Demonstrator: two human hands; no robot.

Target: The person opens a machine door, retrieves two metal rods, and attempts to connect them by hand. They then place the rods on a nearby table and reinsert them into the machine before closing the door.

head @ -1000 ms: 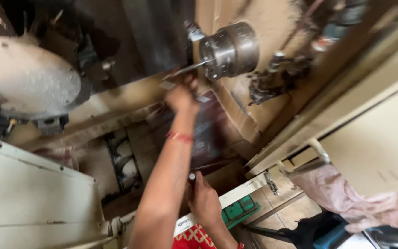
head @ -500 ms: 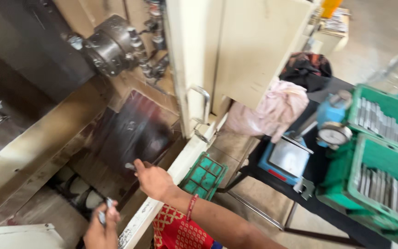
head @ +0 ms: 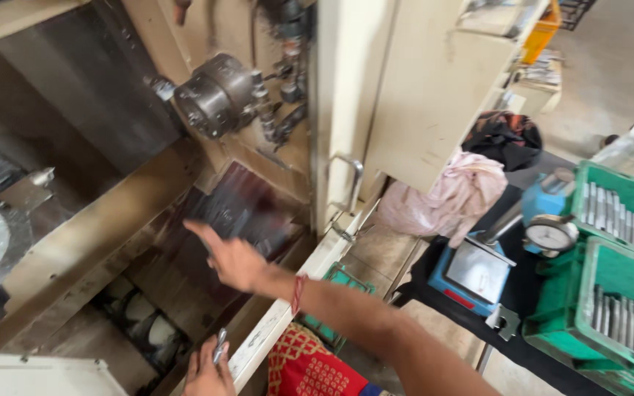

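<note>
Right fingers: I see my right hand (head: 232, 258) spread flat and released, fingers (head: 198, 231) stretched toward the dark sloped panel (head: 240, 213) inside the machine; it grasps nothing.
Left fingers: my left hand (head: 207, 374) sits at the bottom edge, clenched around a small metal pin (head: 219, 346), which sticks up out of the fist.
Where the pin is: low in the view, just beside the cream sill (head: 280, 323) of the machine opening, well below the chuck.
Wrist: a red thread band (head: 299, 293) circles my right wrist.
Chuck: the round steel chuck (head: 214, 95) stands up and left of my right hand, well apart from it.
Door: a cream door with a metal handle (head: 352, 183) stands right of the opening.
Right side: a pink cloth (head: 453, 194), a dial gauge (head: 550, 235) on a blue stand, and green crates (head: 610, 271) of metal rods.
</note>
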